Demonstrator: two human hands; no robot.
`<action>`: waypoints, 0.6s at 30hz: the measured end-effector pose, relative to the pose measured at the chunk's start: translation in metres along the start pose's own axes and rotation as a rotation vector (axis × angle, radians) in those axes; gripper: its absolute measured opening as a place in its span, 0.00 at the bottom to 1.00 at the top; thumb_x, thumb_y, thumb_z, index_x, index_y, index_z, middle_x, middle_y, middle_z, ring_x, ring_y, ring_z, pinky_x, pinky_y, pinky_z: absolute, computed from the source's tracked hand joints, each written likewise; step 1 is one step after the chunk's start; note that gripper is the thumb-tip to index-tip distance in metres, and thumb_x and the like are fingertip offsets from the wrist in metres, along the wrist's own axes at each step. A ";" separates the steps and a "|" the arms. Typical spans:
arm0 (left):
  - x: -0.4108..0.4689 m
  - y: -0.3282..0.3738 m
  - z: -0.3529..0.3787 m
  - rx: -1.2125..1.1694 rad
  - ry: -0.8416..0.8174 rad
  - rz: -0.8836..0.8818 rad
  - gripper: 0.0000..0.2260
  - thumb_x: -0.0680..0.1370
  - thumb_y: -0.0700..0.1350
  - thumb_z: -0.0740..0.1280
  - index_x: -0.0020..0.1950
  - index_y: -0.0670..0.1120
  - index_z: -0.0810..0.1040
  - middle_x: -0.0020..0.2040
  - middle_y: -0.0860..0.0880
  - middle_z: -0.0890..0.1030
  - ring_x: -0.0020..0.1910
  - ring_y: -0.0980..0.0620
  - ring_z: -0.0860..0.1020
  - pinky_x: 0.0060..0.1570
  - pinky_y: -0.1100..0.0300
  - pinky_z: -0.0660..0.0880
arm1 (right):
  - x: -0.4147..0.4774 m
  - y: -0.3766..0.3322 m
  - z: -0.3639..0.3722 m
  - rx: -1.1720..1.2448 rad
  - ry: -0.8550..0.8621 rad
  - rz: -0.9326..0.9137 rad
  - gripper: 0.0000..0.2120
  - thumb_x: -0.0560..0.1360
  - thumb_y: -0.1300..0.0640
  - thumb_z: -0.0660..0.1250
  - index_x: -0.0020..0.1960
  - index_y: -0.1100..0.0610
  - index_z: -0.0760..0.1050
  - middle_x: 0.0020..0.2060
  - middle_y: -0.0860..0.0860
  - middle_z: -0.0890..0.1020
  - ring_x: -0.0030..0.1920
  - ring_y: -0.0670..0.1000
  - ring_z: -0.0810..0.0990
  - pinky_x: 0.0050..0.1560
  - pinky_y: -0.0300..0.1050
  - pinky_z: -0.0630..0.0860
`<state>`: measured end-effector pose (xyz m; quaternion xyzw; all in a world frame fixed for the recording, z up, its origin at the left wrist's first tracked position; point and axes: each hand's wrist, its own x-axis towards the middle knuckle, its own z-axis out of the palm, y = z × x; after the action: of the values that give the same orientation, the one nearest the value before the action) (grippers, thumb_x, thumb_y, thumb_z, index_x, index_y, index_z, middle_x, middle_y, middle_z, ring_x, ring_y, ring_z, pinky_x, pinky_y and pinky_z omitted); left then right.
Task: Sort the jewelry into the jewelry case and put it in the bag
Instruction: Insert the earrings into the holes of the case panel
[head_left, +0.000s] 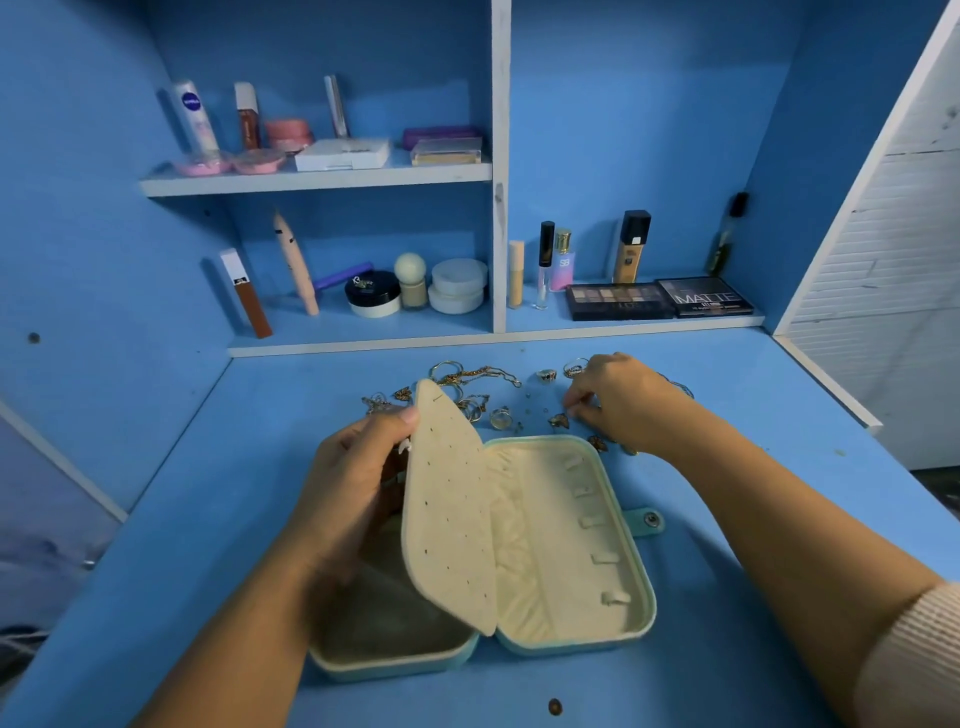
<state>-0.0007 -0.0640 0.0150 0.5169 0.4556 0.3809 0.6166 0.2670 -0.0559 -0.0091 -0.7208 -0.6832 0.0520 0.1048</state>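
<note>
A light-teal jewelry case (571, 540) lies open on the blue desk, its lining cream. My left hand (358, 467) grips the cream earring panel (449, 509) by its upper edge and holds it raised from the case's middle. Beyond the case lies a scatter of gold jewelry: chains (475, 375), rings (500, 417) and a small butterfly-shaped piece (559, 421). My right hand (615, 400) reaches over that scatter with its fingertips curled down at a tiny piece just right of the butterfly; I cannot make out what they pinch. No bag is in view.
Shelves behind the desk hold cosmetics: two eyeshadow palettes (660, 300), a foundation bottle (630, 247), jars (457, 286) and tubes. A white panel (883, 260) bounds the right side. The case's snap tab (647, 519) sticks out to the right. A small dark spot (555, 705) marks the near desk.
</note>
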 end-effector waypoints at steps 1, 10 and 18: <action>-0.001 0.000 0.000 -0.007 -0.004 -0.006 0.15 0.70 0.57 0.66 0.39 0.47 0.84 0.37 0.44 0.83 0.36 0.49 0.81 0.43 0.52 0.74 | 0.000 0.000 0.001 -0.013 0.006 -0.004 0.09 0.77 0.55 0.65 0.54 0.53 0.80 0.51 0.52 0.77 0.56 0.53 0.72 0.55 0.45 0.71; -0.004 0.000 0.003 -0.119 0.008 0.074 0.12 0.77 0.47 0.64 0.37 0.46 0.84 0.35 0.46 0.83 0.33 0.53 0.81 0.30 0.62 0.75 | -0.002 -0.006 0.005 0.009 0.127 -0.008 0.07 0.78 0.57 0.62 0.50 0.58 0.78 0.48 0.53 0.75 0.51 0.54 0.74 0.50 0.46 0.73; -0.004 -0.001 0.003 -0.187 -0.012 0.072 0.10 0.69 0.49 0.72 0.41 0.42 0.81 0.33 0.45 0.79 0.31 0.52 0.77 0.28 0.64 0.73 | -0.029 -0.099 -0.015 0.748 0.260 -0.169 0.09 0.77 0.57 0.66 0.43 0.43 0.73 0.42 0.42 0.79 0.42 0.39 0.76 0.44 0.30 0.73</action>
<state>0.0008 -0.0689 0.0150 0.4754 0.3954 0.4406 0.6508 0.1723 -0.0820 0.0250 -0.5746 -0.6552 0.1965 0.4494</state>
